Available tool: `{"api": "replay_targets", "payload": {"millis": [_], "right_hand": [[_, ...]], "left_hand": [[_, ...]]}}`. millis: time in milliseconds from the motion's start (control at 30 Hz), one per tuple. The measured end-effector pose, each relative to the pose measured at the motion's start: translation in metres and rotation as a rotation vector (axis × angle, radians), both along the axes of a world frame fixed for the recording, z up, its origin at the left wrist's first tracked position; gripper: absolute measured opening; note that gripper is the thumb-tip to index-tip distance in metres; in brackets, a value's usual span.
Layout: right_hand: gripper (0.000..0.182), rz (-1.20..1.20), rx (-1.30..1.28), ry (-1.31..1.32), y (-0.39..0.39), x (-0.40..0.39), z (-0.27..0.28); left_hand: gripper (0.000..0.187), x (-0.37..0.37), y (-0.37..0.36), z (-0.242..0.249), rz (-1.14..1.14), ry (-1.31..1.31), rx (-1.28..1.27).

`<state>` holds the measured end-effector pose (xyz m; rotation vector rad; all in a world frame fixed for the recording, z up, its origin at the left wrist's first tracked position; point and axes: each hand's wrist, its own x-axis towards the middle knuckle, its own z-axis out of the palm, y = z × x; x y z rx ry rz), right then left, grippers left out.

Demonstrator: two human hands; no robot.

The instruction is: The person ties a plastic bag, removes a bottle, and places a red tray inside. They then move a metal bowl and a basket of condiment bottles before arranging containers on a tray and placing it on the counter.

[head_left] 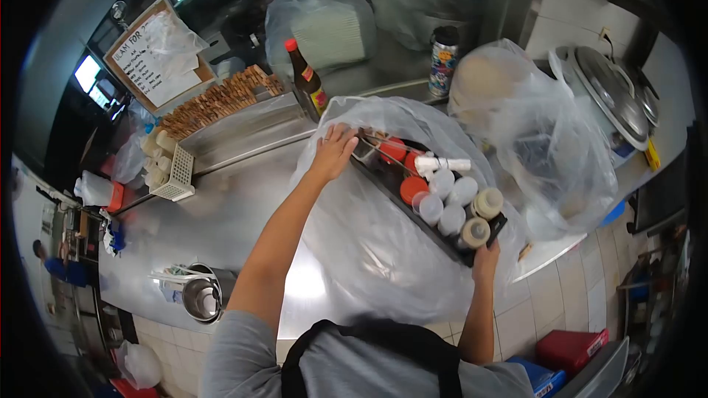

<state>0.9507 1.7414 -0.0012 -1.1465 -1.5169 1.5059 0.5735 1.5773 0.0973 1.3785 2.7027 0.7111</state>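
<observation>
A black tray point(413, 215) lies slanted on a large clear plastic bag point(354, 250). It holds red-lidded containers point(414, 190), several white-capped containers point(451, 219), two cream-topped squeeze bottles point(475, 233) and a white roll point(451, 165). At the tray's far left end, my left hand point(337, 150) rests with fingers stretched out over the plastic and beside the tray's corner. My right hand point(485, 259) grips the near right corner of the tray, its fingers partly hidden beneath the rim.
A sauce bottle point(307, 79) and a patterned can point(443, 63) stand behind the bag. Bagged items point(546, 133) fill the right. At left are a white basket point(177, 174), a metal pot point(202, 298) and a row of wooden clips point(221, 100). A distant person point(66, 268) is far left.
</observation>
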Motion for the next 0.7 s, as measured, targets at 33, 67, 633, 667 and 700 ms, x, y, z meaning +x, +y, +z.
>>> {"api": "replay_targets", "payload": {"millis": [33, 67, 633, 667, 700], "right_hand": [[0.038, -0.047, 0.086, -0.08, -0.001, -0.001, 0.002], [0.037, -0.011, 0.035, 0.031, -0.001, -0.002, 0.008], [0.048, 0.081, -0.276, 0.044, 0.016, 0.058, -0.012], [0.048, 0.118, -0.205, -0.058, 0.016, 0.055, -0.004], [0.048, 0.123, -0.207, -0.062, 0.016, 0.055, -0.002]], "left_hand": [[0.048, -0.011, 0.003, -0.002, 0.014, 0.01, 0.002], [0.051, -0.019, 0.009, 0.0, 0.044, -0.051, -0.011], [0.087, -0.062, -0.093, -0.085, 0.377, -1.421, 0.311], [0.087, -0.047, -0.102, -0.084, 0.382, -1.423, 0.311], [0.076, -0.028, -0.11, -0.078, 0.453, -1.472, 0.413]]}}
